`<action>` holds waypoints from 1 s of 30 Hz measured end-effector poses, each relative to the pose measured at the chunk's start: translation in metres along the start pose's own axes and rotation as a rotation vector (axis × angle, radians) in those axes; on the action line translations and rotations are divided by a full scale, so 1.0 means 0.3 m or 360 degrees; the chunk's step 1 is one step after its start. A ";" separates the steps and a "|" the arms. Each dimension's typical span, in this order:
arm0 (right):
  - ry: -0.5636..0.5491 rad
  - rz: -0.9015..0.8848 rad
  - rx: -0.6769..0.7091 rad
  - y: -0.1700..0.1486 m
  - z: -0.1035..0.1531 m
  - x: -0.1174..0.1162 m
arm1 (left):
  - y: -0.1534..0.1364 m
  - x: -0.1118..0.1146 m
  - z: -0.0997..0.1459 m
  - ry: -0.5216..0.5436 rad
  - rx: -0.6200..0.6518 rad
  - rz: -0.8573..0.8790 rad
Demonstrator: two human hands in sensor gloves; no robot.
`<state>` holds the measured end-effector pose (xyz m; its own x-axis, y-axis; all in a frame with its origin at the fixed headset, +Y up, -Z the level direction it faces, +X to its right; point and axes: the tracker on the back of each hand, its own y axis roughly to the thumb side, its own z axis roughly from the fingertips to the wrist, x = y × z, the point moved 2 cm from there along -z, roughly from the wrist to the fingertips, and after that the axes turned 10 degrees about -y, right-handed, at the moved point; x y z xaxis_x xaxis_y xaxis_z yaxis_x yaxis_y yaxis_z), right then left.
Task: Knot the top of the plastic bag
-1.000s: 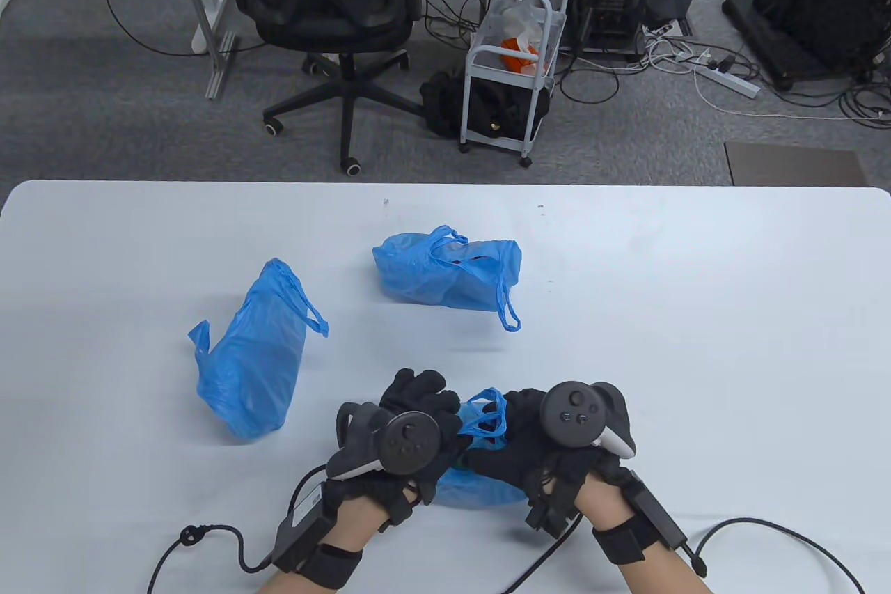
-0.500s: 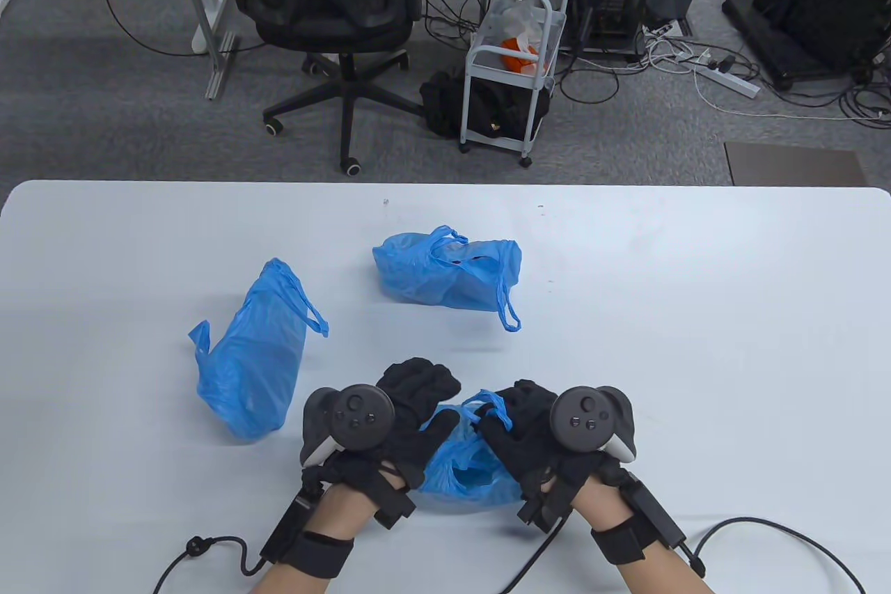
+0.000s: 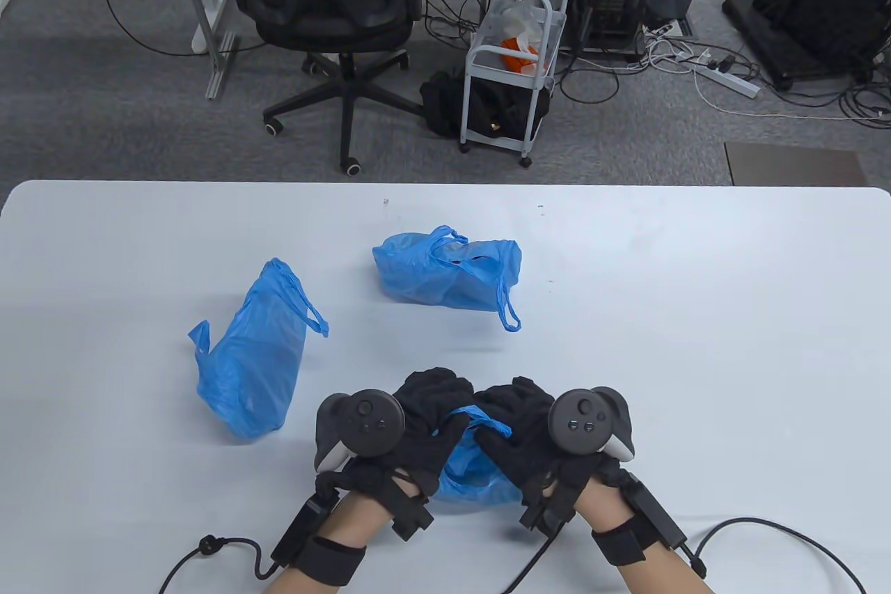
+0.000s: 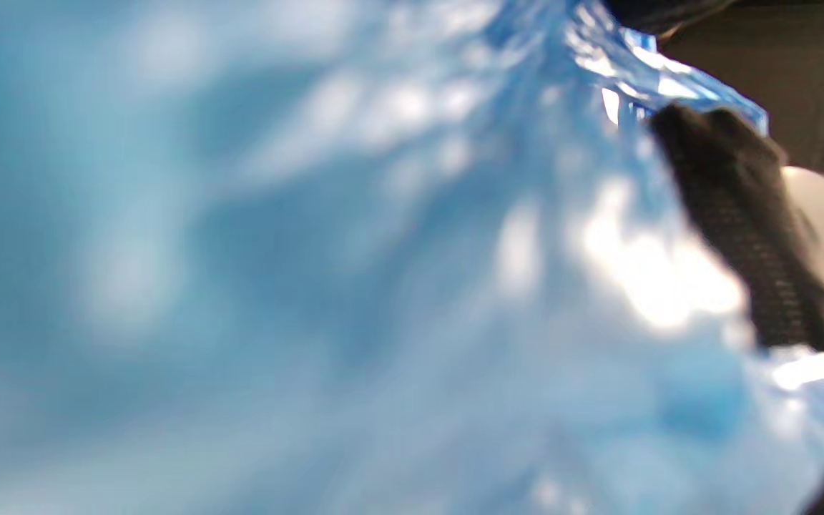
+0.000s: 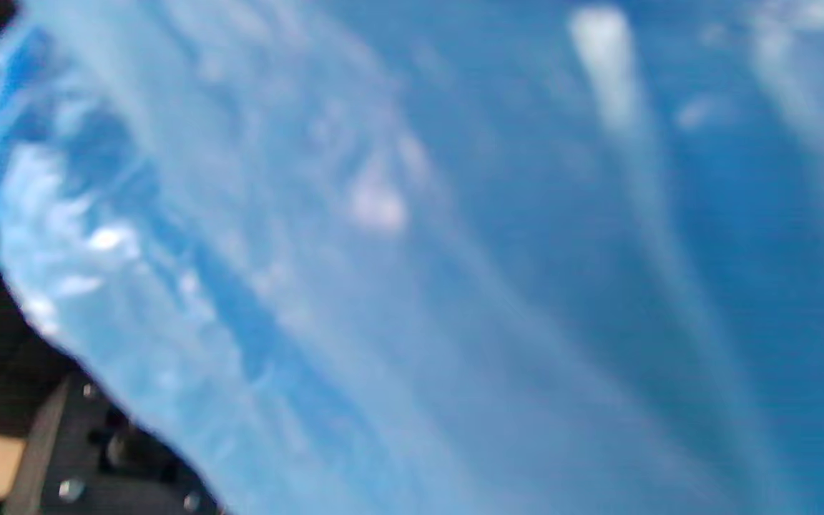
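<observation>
Crumpled blue bag [image 3: 480,472], apparently unknotted, bunched between both hands' grip.

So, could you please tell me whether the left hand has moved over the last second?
Yes. The left hand has shifted leftward and a little toward the near table edge, judged against the unmoved bag on the left, while it holds the near bag.
</observation>
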<state>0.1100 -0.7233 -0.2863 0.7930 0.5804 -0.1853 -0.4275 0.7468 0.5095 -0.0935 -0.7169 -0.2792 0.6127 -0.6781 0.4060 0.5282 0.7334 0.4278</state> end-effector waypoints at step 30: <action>-0.0533 -0.0519 -0.0405 -0.084 0.023 0.113 | -0.103 0.041 -0.044 -0.0018 -0.0205 0.0098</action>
<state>0.1506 -0.7248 -0.2996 0.9797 0.2005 -0.0003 -0.1944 0.9505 0.2424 -0.0947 -0.7473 -0.2981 0.6398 -0.6318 0.4377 0.5614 0.7731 0.2952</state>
